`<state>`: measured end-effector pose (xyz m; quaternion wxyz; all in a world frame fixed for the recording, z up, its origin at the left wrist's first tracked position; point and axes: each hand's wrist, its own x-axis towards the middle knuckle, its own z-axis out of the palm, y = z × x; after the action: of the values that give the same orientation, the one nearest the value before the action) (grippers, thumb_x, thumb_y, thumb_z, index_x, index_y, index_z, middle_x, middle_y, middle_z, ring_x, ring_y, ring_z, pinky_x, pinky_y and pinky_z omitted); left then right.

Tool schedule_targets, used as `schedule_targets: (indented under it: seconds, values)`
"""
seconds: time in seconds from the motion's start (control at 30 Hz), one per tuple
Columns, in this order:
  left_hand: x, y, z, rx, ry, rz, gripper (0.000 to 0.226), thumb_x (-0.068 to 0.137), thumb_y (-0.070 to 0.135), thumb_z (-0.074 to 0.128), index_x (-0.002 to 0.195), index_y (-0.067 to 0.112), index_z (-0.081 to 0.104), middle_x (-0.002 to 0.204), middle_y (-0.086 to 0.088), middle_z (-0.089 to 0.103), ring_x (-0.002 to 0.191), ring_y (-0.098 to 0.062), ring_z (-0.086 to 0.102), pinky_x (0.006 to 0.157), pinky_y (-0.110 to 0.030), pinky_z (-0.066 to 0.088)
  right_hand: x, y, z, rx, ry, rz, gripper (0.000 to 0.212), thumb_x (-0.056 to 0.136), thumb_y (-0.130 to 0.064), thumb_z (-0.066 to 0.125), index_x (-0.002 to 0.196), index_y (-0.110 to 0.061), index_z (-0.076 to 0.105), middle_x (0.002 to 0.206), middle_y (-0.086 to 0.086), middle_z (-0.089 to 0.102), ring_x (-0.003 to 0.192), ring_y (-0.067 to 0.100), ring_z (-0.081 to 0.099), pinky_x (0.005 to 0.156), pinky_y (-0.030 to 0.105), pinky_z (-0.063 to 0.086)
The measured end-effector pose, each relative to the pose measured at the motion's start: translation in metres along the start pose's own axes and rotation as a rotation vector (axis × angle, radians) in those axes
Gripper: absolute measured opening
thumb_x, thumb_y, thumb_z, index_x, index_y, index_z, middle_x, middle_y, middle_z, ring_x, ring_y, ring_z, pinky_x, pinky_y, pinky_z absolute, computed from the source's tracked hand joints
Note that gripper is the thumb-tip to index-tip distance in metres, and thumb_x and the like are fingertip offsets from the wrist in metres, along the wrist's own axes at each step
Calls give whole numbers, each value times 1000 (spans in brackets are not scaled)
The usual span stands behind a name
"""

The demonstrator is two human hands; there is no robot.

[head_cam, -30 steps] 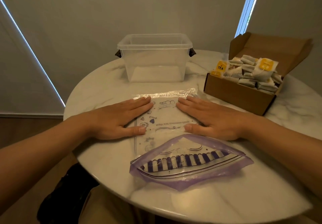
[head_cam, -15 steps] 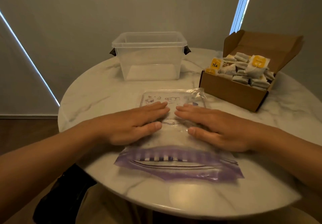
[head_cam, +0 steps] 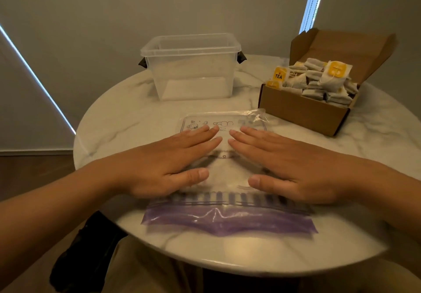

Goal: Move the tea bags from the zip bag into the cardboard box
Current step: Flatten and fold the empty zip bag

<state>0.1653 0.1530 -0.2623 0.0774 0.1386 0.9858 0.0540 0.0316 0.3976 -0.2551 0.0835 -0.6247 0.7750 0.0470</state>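
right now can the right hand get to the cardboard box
Probably yes: the right hand rests flat on the zip bag, with only bare table between it and the open cardboard box.

Table [head_cam: 127,115]: one, round.
Zip bag [head_cam: 227,222]: one, at the near edge.
Box [head_cam: 300,110]: one, lid up, at the far right edge.
Clear tub [head_cam: 191,69]: one, at the far edge.
Tea bags [head_cam: 314,92]: one heap in the box, more than ten showing. They overlap, so no exact count.
Yellow tags [head_cam: 337,69]: three showing on the heap.
Hands: two, left hand [head_cam: 168,162] and right hand [head_cam: 289,165], both flat on the zip bag.
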Motion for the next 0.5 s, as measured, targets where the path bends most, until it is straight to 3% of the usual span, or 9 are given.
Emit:
schedule_targets:
  seconds: [0.2, 0.5]
  values:
    - [-8, 19, 12, 103, -111, -41, 82, 89, 75, 12, 149, 36, -29, 153, 21, -38, 138, 8, -34, 120, -24, -14, -5, -13, 10, -21, -75, -9, 77, 88, -71, 8, 146, -35, -29, 152, -17, -36, 134, -5, -38, 117, 24, -15]
    - [-13, 23, 8, 195, -96, -46, 85, 87, 79, 6, 148, 34, -33, 152, 17, -41, 138, 5, -36, 121, -27, -13, -7, -14, 10, -89, -102, 6, 79, 89, -73, 9, 144, -33, -33, 151, -14, -40, 133, -2, -40, 116, 25, -18]
